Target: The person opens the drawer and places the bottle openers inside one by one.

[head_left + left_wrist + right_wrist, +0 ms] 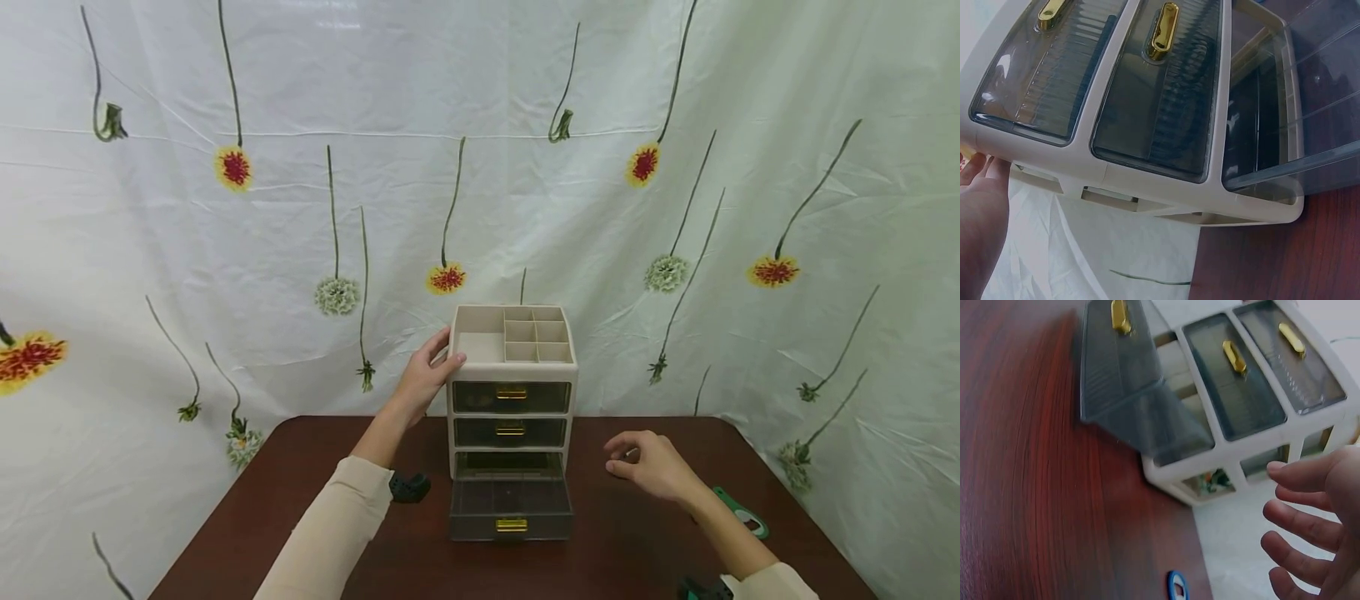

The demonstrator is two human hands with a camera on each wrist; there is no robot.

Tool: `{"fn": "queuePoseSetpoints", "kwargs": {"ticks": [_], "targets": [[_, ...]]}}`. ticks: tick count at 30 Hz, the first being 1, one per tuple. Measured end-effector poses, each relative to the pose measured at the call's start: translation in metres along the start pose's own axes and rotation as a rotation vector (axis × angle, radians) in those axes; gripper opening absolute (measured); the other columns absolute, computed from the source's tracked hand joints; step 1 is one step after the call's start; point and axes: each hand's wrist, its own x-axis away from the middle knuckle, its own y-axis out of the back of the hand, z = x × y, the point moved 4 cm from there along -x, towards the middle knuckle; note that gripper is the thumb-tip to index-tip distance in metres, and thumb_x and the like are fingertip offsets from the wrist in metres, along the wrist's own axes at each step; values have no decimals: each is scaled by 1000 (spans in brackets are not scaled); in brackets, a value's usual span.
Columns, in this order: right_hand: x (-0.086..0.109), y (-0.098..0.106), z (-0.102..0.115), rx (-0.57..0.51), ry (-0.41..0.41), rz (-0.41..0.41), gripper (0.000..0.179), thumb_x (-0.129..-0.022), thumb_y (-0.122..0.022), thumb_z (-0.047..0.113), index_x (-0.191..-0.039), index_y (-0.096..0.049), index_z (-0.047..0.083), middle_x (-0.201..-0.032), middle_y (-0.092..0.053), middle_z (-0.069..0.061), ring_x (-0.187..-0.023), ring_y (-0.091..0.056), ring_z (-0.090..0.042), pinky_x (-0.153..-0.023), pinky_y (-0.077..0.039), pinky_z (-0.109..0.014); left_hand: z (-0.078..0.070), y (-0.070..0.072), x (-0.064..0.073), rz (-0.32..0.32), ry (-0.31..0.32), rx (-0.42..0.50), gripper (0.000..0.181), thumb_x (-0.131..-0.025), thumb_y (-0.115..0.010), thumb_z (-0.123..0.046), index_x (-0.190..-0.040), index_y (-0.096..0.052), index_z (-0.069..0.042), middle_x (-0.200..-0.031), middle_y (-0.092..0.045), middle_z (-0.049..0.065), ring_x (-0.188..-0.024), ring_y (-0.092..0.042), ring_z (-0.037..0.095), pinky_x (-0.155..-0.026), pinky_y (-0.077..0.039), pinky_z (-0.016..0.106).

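Note:
A cream desktop drawer organizer (513, 372) stands upright at the table's back, with an open compartment top and smoky clear drawers with gold handles. Its bottom drawer (512, 517) is pulled far out and shows nothing inside; the upper two are closed. My left hand (423, 379) holds the organizer's upper left side, thumb over the front top corner and fingers along the side wall. To the right of the organizer, my right hand (651, 467) hovers apart from it with loosely bent fingers. The right wrist view shows that hand (1316, 519) holding nothing, near the organizer's side openings.
A green-handled tool (741, 512) lies on the dark red-brown table (600, 558) beyond my right forearm. In the right wrist view, a small blue-rimmed object (1177, 585) lies near the table's edge. A white flower-print cloth (510, 217) hangs close behind the organizer.

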Motion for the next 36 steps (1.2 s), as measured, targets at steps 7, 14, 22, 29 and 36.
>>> {"fn": "queuePoseSetpoints", "kwargs": {"ticks": [7, 14, 22, 29, 36], "targets": [[-6, -3, -22, 11, -29, 17, 25, -94, -78, 11, -117, -74, 4, -109, -71, -11, -93, -68, -28, -70, -57, -39, 1, 1, -1, -9, -19, -16, 73, -105, -65, -17, -165, -25, -8, -167, -26, 15, -150, -30, 33, -112, -38, 51], [-10, -5, -45, -70, -104, -3, 33, -94, -78, 13, -124, -70, 2, -111, -70, -11, -106, -68, -33, -80, -57, -48, 0, 1, -1, -9, -17, 4, 72, -105, -64, -14, -165, -24, -7, -167, -25, 16, -151, -30, 34, -113, -38, 52], [-12, -9, -67, -83, -111, -14, 42, -95, -76, 8, -133, -64, -4, -119, -68, -17, -115, -64, -41, -86, -56, -51, 0, 1, 0, -2, -24, 8, 74, -105, -65, -16, -165, -24, -8, -168, -23, 15, -151, -28, 35, -115, -35, 53], [-13, -11, -80, -67, -150, -33, 45, -96, -75, 8, -137, -61, -5, -125, -66, -19, -117, -62, -44, -88, -55, -53, 0, 0, 0, -5, -17, 16, 72, -105, -64, -14, -165, -25, -8, -168, -24, 15, -151, -29, 34, -114, -35, 52], [-20, -17, -89, -21, -149, -25, 47, -95, -76, 10, -138, -61, -4, -130, -64, -24, -121, -58, -45, -92, -52, -58, 1, 0, 0, -11, -12, 11, 72, -105, -65, -15, -165, -26, -8, -167, -26, 14, -150, -31, 32, -113, -38, 51]]}}
